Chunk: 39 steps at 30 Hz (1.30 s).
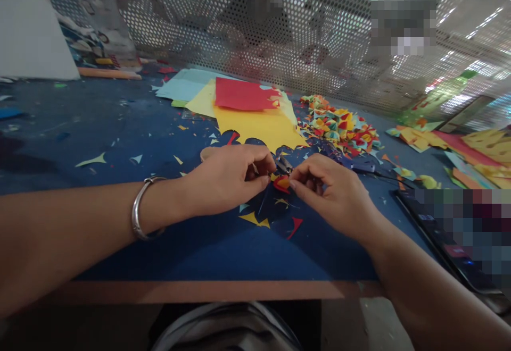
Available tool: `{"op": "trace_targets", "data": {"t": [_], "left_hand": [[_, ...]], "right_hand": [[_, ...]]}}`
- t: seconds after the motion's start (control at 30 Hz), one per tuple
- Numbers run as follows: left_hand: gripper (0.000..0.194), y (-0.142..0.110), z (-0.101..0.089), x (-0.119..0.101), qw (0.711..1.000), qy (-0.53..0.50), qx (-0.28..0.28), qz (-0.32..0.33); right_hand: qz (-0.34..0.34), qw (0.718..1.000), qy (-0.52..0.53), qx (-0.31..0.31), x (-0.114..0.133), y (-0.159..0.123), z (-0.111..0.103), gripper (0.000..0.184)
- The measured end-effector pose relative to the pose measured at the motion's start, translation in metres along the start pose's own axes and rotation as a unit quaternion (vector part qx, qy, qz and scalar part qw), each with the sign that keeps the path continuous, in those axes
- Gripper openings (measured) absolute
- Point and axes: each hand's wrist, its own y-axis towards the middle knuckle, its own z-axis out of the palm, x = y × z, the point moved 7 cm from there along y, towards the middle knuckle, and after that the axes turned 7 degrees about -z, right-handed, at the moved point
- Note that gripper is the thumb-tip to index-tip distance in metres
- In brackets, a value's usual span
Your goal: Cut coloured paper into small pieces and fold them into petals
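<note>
My left hand (229, 178) and my right hand (329, 189) meet over the blue table top (120, 127), fingers pinched together on a small red and yellow paper piece (282, 182). A silver bangle (141, 210) circles my left wrist. Small scissors (285, 165) lie just behind the fingertips. Paper scraps in yellow and red (275, 220) lie under and in front of the hands.
Red (243, 94), yellow (263, 125) and pale blue (181, 85) paper sheets lie behind the hands. A heap of folded coloured pieces (341, 125) sits back right, more paper (475, 151) at far right. A perforated metal screen (279, 32) closes the back; a dark device (451, 234) lies right.
</note>
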Motion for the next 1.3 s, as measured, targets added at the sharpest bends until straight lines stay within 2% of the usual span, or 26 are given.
{"op": "trace_targets", "data": {"t": [0.37, 0.73, 0.87, 0.97, 1.03, 1.17, 1.23, 1.3], "left_hand": [[0.011, -0.003, -0.001, -0.005, 0.999, 0.041, -0.014, 0.026], [0.012, -0.003, 0.0, -0.005, 0.998, 0.055, -0.013, 0.033], [0.011, -0.002, -0.002, -0.004, 0.999, 0.049, -0.016, 0.018], [0.015, -0.001, 0.001, 0.0, 0.998, -0.052, 0.0, -0.031], [0.022, -0.001, 0.007, 0.004, 0.979, -0.184, 0.017, -0.09], [0.027, -0.008, 0.028, 0.006, 0.871, -0.441, 0.073, -0.206], [0.025, -0.011, 0.037, 0.002, 0.82, -0.514, 0.112, -0.225], [0.018, -0.012, 0.042, 0.0, 0.782, -0.563, 0.136, -0.229]], "right_hand": [[-0.008, 0.999, -0.035, 0.037, 0.002, -0.001, 0.004, 0.006], [-0.021, 0.998, -0.026, 0.055, 0.001, -0.002, 0.009, 0.008], [-0.037, 0.999, -0.024, 0.029, 0.007, -0.001, 0.004, 0.009], [-0.045, 0.998, -0.016, -0.035, 0.014, -0.002, -0.005, 0.007], [-0.046, 0.996, -0.02, -0.077, 0.018, -0.004, -0.011, 0.006], [-0.053, 0.992, -0.035, -0.113, 0.023, -0.006, -0.014, 0.007], [-0.051, 0.991, -0.03, -0.117, 0.024, -0.006, -0.013, 0.007], [-0.053, 0.991, -0.026, -0.118, 0.025, -0.007, -0.012, 0.008]]}}
